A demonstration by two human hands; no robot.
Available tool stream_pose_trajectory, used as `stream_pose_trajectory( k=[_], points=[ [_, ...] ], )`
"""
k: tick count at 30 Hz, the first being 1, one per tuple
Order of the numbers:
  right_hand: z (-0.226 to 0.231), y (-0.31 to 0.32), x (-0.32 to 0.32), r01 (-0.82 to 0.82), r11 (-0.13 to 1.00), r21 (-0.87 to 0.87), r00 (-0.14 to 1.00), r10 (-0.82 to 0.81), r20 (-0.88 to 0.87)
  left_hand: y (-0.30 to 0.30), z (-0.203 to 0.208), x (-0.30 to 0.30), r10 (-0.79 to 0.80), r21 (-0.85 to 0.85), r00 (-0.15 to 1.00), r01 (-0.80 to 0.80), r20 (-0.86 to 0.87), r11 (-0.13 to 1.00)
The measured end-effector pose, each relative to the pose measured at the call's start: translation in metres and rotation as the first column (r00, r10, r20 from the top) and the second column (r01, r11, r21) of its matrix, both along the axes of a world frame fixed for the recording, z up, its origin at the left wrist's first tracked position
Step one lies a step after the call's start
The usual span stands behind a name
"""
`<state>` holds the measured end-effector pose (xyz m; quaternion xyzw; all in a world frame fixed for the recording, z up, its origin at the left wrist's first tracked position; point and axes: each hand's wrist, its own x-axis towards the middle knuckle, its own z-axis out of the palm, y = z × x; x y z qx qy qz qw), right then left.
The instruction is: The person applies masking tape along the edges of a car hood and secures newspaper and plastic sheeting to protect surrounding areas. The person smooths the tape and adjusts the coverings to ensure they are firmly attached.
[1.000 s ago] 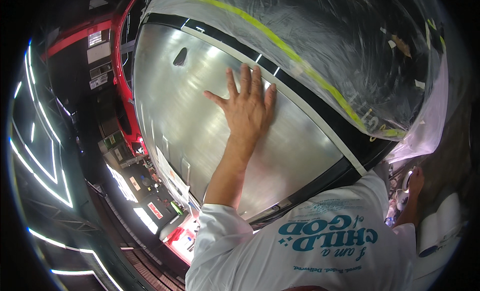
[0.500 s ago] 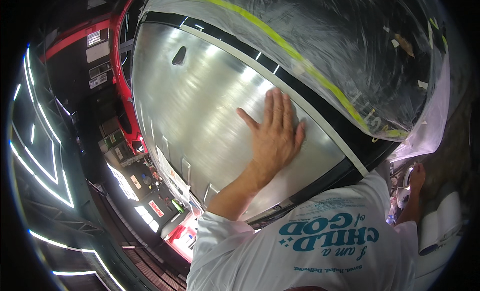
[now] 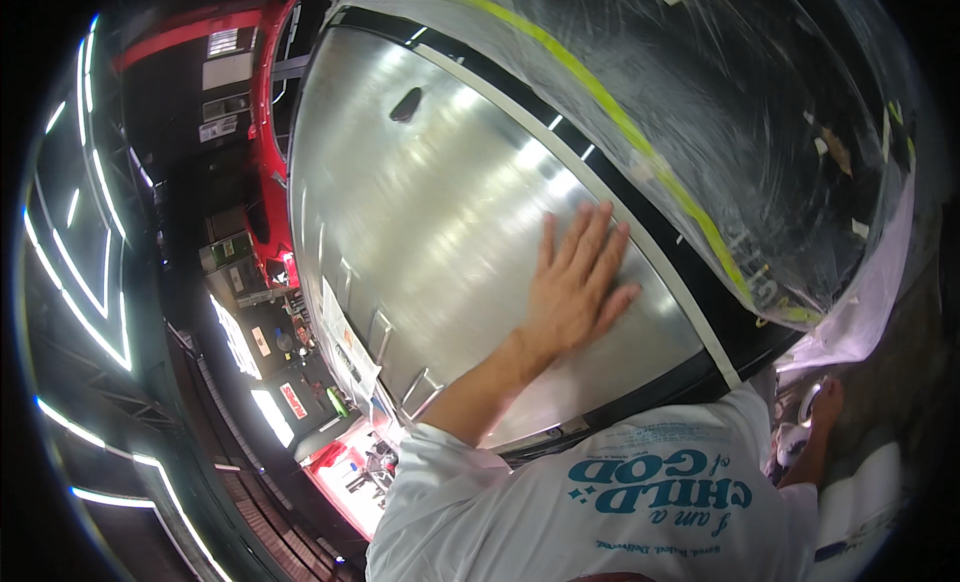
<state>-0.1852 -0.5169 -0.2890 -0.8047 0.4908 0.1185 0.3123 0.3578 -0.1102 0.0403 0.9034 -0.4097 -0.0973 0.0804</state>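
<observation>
1. Head view, risk: grit under the bare left hand (image 3: 575,297) could have scratched the broad, bare silver metal panel (image 3: 440,222); fingertips straying rightward could have caught the narrow, pale grey strip (image 3: 690,300) along its edge.
2. Head view, position: the panel filled the frame's centre, beneath and leftward of the left hand, which was open, seemingly palm-down on it. Whether the right hand (image 3: 827,404), lower right, gripped anything was unclear.
</observation>
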Motion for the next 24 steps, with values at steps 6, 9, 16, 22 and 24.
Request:
stream_pose_trajectory(
  k=[6, 9, 16, 22, 24],
  points=[
    [0.018, -0.008, 0.013, -0.024, 0.995, 0.097, 0.993, 0.035, -0.112, 0.024, -0.011, 0.072, 0.066, 0.205, 0.985, -0.099, 0.162, 0.974],
    [0.026, -0.007, 0.019, -0.037, 0.999, 0.037, 0.996, 0.040, -0.085, 0.030, -0.015, 0.103, 0.102, 0.252, 0.942, -0.188, 0.320, 0.949],
    [0.028, -0.013, 0.028, -0.089, 0.996, -0.002, 0.990, 0.088, -0.106, 0.032, -0.025, 0.166, 0.283, 0.295, 0.841, -0.445, 0.461, 0.845],
    [0.042, -0.018, 0.035, -0.054, 0.998, 0.018, 0.990, 0.056, -0.129, 0.038, -0.035, 0.226, 0.385, 0.304, 0.771, -0.578, 0.508, 0.757],
    [0.051, -0.019, 0.045, -0.082, 0.997, 0.005, 0.990, 0.082, -0.115, 0.046, -0.037, 0.242, 0.397, 0.292, 0.761, -0.590, 0.514, 0.753]
  ],
)
